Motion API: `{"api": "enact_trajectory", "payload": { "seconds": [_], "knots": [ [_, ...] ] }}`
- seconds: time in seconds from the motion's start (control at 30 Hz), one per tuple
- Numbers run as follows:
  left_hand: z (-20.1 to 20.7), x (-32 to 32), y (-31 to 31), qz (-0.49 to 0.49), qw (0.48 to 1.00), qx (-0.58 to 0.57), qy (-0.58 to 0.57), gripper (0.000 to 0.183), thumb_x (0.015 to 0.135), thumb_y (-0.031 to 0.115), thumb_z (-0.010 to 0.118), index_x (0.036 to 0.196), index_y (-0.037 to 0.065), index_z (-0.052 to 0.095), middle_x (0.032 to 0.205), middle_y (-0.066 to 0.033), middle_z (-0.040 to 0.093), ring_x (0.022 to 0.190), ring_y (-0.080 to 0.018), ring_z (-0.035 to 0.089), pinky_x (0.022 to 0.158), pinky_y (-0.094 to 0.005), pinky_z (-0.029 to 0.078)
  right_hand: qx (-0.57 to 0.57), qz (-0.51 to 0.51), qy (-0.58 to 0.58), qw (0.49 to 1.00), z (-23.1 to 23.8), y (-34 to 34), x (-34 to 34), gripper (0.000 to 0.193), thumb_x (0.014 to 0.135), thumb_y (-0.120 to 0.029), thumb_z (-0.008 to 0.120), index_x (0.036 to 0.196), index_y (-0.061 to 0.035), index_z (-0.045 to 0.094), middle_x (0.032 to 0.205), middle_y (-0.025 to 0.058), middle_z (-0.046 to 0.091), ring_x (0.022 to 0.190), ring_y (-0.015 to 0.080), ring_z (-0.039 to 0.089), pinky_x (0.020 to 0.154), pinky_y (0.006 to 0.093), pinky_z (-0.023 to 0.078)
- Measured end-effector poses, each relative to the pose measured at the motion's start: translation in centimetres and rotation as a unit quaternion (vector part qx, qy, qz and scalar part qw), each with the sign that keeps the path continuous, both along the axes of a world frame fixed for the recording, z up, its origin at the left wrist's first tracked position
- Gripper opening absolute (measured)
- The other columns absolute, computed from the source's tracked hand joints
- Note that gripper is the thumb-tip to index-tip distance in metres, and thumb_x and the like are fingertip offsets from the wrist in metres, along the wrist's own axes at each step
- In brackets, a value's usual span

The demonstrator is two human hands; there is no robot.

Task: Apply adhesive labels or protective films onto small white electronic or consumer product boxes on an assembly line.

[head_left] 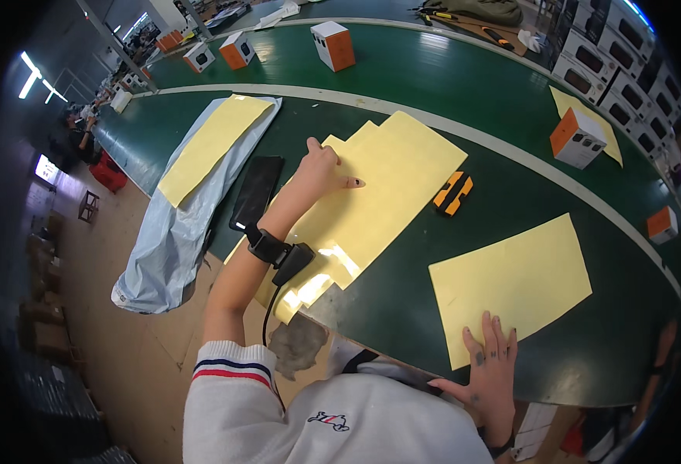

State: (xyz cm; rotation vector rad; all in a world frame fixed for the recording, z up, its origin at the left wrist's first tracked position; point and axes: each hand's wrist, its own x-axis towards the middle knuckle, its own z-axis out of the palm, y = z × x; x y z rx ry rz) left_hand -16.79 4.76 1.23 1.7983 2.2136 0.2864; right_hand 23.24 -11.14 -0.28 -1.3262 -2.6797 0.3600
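Note:
My left hand point(321, 172) is at the far-left edge of a staggered stack of glossy yellow sheets point(390, 193). Its fingers bend in at the stack's edge, partly hidden, while the thumb rests on top. A black band with a cabled device point(278, 254) is strapped round that wrist. At the front right, my right hand point(493, 367) lies flat with fingers spread on the near edge of a separate yellow sheet point(514, 282). A black phone-like slab point(257, 189) lies left of the stack; an orange-and-black box cutter-like tool point(454, 193) lies to its right.
A pale plastic bag point(166, 251) with another yellow sheet point(213, 147) on it hangs over the table's left edge. Small orange-and-white boxes point(332, 46) stand on the green belt point(425, 58) beyond. More boxes point(615, 66) are stacked at the far right.

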Motion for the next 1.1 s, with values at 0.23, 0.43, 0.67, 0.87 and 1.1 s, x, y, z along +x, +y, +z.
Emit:
{"api": "enact_trajectory", "payload": {
  "seconds": [0.23, 0.43, 0.67, 0.87, 1.1],
  "knots": [
    [-1.1, -0.1, 0.5, -0.008, 0.996, 0.079, 0.037, 0.067, 0.06, 0.043, 0.083, 0.094, -0.01, 0.06, 0.106, -0.0268, 0.048, 0.091, -0.0387, 0.058, 0.083, -0.0372, 0.049, 0.103, 0.001, 0.037, 0.994, -1.8, -3.2, 1.3, 0.029, 0.075, -0.013, 0.059, 0.103, -0.0152, 0.067, 0.127, 0.0155, 0.052, 0.117, 0.0314, 0.049, 0.099, 0.0564, 0.033],
    [-2.0, -0.9, 0.6, -0.013, 0.996, 0.081, 0.038, 0.068, 0.059, 0.045, 0.083, 0.093, -0.01, 0.063, 0.097, -0.0263, 0.056, 0.089, -0.0384, 0.059, 0.08, -0.0381, 0.05, 0.083, 0.018, 0.026, 0.996, -0.5, -3.3, 1.8, 0.028, 0.078, -0.012, 0.055, 0.104, -0.013, 0.065, 0.13, 0.0124, 0.051, 0.12, 0.0289, 0.048, 0.102, 0.0515, 0.033],
    [-2.0, -0.7, 0.8, 0.003, 0.996, 0.075, 0.042, 0.071, 0.065, 0.041, 0.081, 0.106, -0.007, 0.05, 0.097, -0.0256, 0.062, 0.091, -0.0365, 0.062, 0.078, -0.0385, 0.05, 0.106, 0.014, 0.086, 0.99, -0.9, -3.3, 2.2, 0.015, 0.081, -0.009, 0.058, 0.095, -0.0054, 0.063, 0.125, 0.0119, 0.057, 0.12, 0.0294, 0.051, 0.1, 0.0514, 0.04],
    [-1.5, 0.5, 0.4, 0.012, 0.997, 0.074, -0.018, 0.06, 0.071, 0.031, 0.079, 0.108, -0.005, 0.049, 0.097, -0.0254, 0.064, 0.088, -0.0366, 0.065, 0.074, -0.0386, 0.052, 0.127, 0.016, 0.125, 0.984, -1.2, -3.2, 2.3, 0.003, 0.084, -0.007, 0.059, 0.082, -0.0044, 0.058, 0.116, 0.0107, 0.062, 0.115, 0.0285, 0.056, 0.097, 0.05, 0.045],
    [-1.5, 0.4, 0.3, -0.013, 0.996, 0.082, -0.014, 0.052, 0.071, 0.028, 0.078, 0.101, -0.005, 0.053, 0.09, -0.0241, 0.065, 0.084, -0.0361, 0.066, 0.069, -0.0401, 0.051, 0.135, 0.033, 0.182, 0.974, -1.6, -2.9, 2.6, 0.009, 0.083, -0.004, 0.061, 0.077, -0.0043, 0.055, 0.106, 0.0085, 0.066, 0.104, 0.0242, 0.063, 0.089, 0.0419, 0.052]
  ]
}}
